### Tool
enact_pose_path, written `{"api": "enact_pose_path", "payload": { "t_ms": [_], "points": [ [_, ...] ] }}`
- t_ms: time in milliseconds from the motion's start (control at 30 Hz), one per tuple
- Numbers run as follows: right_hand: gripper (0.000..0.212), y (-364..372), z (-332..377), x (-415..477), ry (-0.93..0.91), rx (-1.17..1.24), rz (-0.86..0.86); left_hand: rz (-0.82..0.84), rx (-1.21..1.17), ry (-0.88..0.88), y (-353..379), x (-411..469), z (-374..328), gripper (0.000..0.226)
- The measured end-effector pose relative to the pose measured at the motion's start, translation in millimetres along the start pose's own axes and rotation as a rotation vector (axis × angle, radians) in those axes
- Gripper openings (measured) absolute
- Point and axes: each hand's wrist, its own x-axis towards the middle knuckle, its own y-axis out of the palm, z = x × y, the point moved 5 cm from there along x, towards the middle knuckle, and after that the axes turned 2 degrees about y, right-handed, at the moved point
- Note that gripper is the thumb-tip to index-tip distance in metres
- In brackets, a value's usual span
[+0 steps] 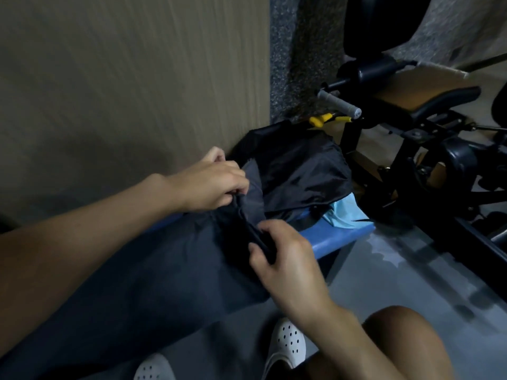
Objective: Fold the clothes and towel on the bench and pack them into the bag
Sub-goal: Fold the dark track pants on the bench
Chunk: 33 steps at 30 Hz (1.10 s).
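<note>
A dark grey garment (153, 270) lies spread along the blue bench (337, 237) and hangs over its front edge. My left hand (211, 182) pinches the garment's bunched far edge near the wall. My right hand (285, 259) grips the same bunched edge closer to me. Beyond my hands a black bag (299, 168) sits on the bench's far end. A light blue towel (345, 215) lies partly tucked under the bag, with only a corner showing.
A wood-grain wall panel (123, 78) runs along the bench's left side. Black gym equipment (428, 149) with a grey handle and yellow pin stands to the right. The grey floor (397, 283) lies below, with my white perforated shoes (288, 344) and bare knee.
</note>
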Motion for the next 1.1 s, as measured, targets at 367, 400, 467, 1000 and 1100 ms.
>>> {"api": "enact_pose_path", "payload": {
  "t_ms": [367, 400, 467, 1000, 1100],
  "points": [
    [0.019, 145, 35, -49, -0.146, -0.374, 0.390, 0.024, 0.006, -0.164, 76, -141, 11, 0.023],
    [0.021, 151, 30, -53, -0.161, -0.415, 0.392, 0.027, -0.007, -0.181, 82, -147, 9, 0.022],
    [0.026, 158, 20, -58, -0.182, -0.493, 0.401, -0.014, -0.059, -0.246, 88, -153, 7, 0.023],
    [0.060, 106, -49, 36, 0.375, -0.223, 0.127, 0.167, -0.295, -0.539, 159, -164, -18, 0.068],
    [0.059, 112, -52, 50, 0.482, -0.179, 0.191, 0.152, -0.314, -0.545, 163, -166, -15, 0.066]
  ]
}}
